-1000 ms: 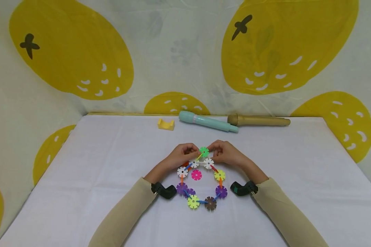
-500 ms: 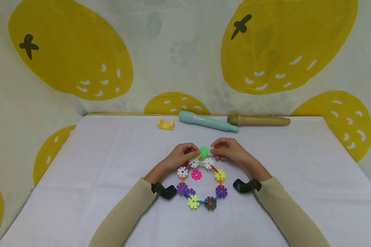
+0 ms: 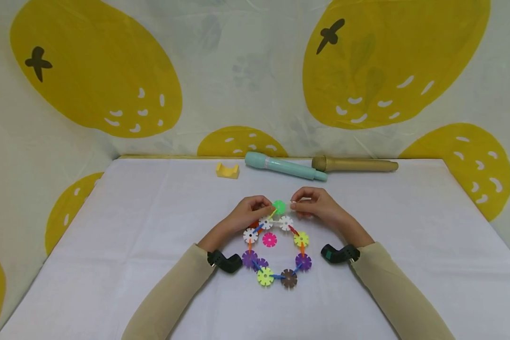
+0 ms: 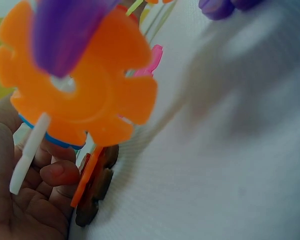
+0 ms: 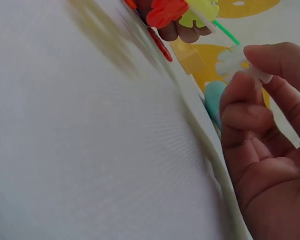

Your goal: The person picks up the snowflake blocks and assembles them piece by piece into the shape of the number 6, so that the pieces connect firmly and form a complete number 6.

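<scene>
A ring of linked plastic snowflake discs (image 3: 288,278) in several colours lies in front of the person in the head view. At its far side my left hand (image 3: 251,213) grips the ring beside a green disc (image 3: 279,207). My right hand (image 3: 318,204) pinches a white snowflake disc (image 5: 232,64) between thumb and index finger, at the green disc's right edge. Whether these two discs interlock cannot be told. A pink disc (image 3: 269,240) shows inside the ring. Close to the left wrist camera stands an orange disc (image 4: 100,100), partly hiding the left fingers.
Along the back of the white table (image 3: 153,198) lie a yellow notched block (image 3: 227,171), a mint-green toy microphone (image 3: 286,167) and a gold microphone (image 3: 357,164). Behind them hangs a white cloth (image 3: 246,61) printed with yellow fruit.
My right hand has shifted slightly up and right, bringing the white disc it pinches into view beside the green disc. The left hand and the ring stay nearly where they were.
</scene>
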The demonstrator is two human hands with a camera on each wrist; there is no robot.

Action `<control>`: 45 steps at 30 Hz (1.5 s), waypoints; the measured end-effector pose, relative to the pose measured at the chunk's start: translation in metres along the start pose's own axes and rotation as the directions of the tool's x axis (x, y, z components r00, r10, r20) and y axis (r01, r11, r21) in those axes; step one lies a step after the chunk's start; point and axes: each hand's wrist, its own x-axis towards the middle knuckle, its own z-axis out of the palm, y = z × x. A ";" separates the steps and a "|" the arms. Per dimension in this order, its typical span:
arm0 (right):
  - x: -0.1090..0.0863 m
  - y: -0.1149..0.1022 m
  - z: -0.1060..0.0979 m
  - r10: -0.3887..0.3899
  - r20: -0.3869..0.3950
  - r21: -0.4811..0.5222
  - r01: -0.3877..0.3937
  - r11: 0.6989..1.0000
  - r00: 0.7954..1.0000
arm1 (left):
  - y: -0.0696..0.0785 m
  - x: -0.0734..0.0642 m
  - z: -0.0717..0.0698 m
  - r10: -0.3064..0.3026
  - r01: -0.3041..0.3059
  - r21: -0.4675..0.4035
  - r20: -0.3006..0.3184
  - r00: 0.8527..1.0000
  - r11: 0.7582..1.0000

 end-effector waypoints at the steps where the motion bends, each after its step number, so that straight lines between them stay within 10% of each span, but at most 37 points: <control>1: 0.000 -0.001 0.000 -0.007 -0.001 -0.004 0.007 1.000 1.000 | 0.000 0.000 0.000 0.000 0.000 -0.001 0.000 1.000 1.000; 29: 0.003 0.005 0.000 -0.261 0.028 -0.192 0.261 0.946 0.965 | -0.002 0.000 -0.002 0.067 -0.071 0.060 0.058 0.996 0.996; 45: 0.002 -0.003 0.008 -0.172 0.006 -0.183 0.170 0.968 0.985 | 0.004 -0.002 -0.001 0.070 -0.070 -0.018 -0.017 0.997 0.997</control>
